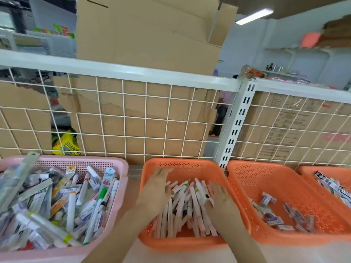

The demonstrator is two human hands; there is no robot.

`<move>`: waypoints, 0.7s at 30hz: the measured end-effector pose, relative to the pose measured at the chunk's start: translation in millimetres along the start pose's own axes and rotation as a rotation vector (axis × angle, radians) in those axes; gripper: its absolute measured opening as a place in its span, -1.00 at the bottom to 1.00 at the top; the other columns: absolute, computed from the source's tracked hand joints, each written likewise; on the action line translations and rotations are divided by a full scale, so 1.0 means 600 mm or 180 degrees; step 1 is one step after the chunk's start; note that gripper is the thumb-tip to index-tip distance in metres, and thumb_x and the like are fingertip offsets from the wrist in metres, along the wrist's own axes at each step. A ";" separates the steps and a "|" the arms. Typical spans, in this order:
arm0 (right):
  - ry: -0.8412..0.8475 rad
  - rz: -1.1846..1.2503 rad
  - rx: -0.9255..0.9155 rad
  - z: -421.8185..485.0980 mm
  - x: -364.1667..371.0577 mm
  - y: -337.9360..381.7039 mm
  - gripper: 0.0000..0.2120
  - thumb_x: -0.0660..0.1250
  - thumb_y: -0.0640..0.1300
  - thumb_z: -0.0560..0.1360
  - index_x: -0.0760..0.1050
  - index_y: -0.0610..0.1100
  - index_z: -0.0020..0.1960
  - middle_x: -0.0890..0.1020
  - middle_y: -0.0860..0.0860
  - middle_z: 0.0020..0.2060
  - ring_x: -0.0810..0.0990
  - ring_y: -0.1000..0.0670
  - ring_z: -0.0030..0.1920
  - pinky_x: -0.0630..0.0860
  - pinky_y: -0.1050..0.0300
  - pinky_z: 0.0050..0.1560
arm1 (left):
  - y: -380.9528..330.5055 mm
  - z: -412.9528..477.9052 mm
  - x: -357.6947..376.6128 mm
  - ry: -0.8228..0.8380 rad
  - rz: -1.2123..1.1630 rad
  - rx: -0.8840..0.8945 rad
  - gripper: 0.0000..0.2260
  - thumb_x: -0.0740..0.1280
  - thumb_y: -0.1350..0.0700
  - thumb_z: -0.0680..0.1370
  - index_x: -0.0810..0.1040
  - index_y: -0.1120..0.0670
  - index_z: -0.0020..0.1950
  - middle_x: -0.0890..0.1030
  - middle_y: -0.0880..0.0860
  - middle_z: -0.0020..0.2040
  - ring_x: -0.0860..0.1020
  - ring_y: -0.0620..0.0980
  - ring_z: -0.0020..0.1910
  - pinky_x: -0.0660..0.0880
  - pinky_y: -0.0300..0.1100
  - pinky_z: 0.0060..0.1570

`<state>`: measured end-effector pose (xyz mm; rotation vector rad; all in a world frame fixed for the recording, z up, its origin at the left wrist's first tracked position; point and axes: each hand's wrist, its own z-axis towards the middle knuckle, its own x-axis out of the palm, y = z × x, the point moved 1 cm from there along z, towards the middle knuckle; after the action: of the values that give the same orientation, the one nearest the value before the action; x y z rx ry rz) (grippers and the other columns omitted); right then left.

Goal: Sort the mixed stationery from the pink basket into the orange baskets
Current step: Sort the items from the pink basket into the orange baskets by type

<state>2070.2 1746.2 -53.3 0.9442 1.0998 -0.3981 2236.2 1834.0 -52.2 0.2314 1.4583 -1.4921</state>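
The pink basket (pixel 121 164) stands at the left, heaped with mixed markers, pens, rulers and packets. Right of it is an orange basket (pixel 190 165) holding a pile of white marker pens (pixel 188 205). My left hand (pixel 156 188) and my right hand (pixel 218 198) are both inside this basket, flat on either side of the pen pile, fingers spread and touching the pens. Neither hand grips anything that I can see. A second orange basket (pixel 266 173) holds several small eraser packets (pixel 269 213). A third orange basket (pixel 311 171) at the far right holds dark-and-white packets (pixel 330 185).
A white wire grid panel (pixel 146 118) with a white rail and a slotted upright post (pixel 235 126) rises right behind the baskets. Cardboard boxes (pixel 144 40) stand behind the grid. A yellow bag (pixel 68 143) shows through a gap at the left.
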 end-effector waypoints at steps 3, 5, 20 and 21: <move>-0.0303 0.0065 -0.0362 -0.003 -0.011 0.003 -0.50 0.21 -0.10 0.57 0.16 -0.04 0.47 0.34 0.04 0.38 0.39 -0.01 0.32 0.39 0.16 0.21 | 0.021 -0.016 -0.030 -0.0399 0.0462 0.0331 -0.62 0.25 0.20 0.54 0.39 0.02 0.35 0.42 -0.04 0.30 0.50 -0.02 0.09 0.43 -0.19 0.15; -0.0386 0.0216 -0.0541 -0.002 -0.016 0.008 -0.53 0.23 -0.10 0.57 0.23 -0.06 0.45 0.39 0.02 0.36 0.42 -0.01 0.30 0.37 0.19 0.16 | 0.044 -0.028 -0.055 -0.0580 0.0787 0.0420 -0.65 0.23 0.17 0.50 0.47 0.08 0.28 0.51 0.04 0.22 0.51 0.07 0.12 0.46 -0.01 0.14; -0.0255 0.0683 -0.1123 0.028 0.025 0.137 -0.61 0.29 -0.13 0.53 0.39 -0.13 0.35 0.48 -0.07 0.26 0.45 -0.10 0.26 0.34 0.08 0.19 | 0.232 -0.197 -0.262 -0.1304 0.1520 -0.0684 -0.65 0.47 0.30 0.37 0.55 0.15 0.13 0.61 0.15 0.06 0.60 0.22 -0.14 0.53 0.00 -0.25; -0.0229 0.0671 -0.1134 0.027 0.033 0.152 -0.61 0.29 -0.13 0.53 0.39 -0.12 0.35 0.48 -0.06 0.27 0.45 -0.10 0.25 0.34 0.07 0.19 | 0.243 -0.204 -0.275 -0.1326 0.1531 -0.0729 -0.66 0.46 0.30 0.37 0.55 0.15 0.13 0.61 0.15 0.06 0.59 0.24 -0.14 0.53 0.01 -0.25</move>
<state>2150.9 1788.1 -28.0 0.7139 0.9548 -0.0583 2363.4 2050.9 -59.4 0.1103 1.1222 -0.9092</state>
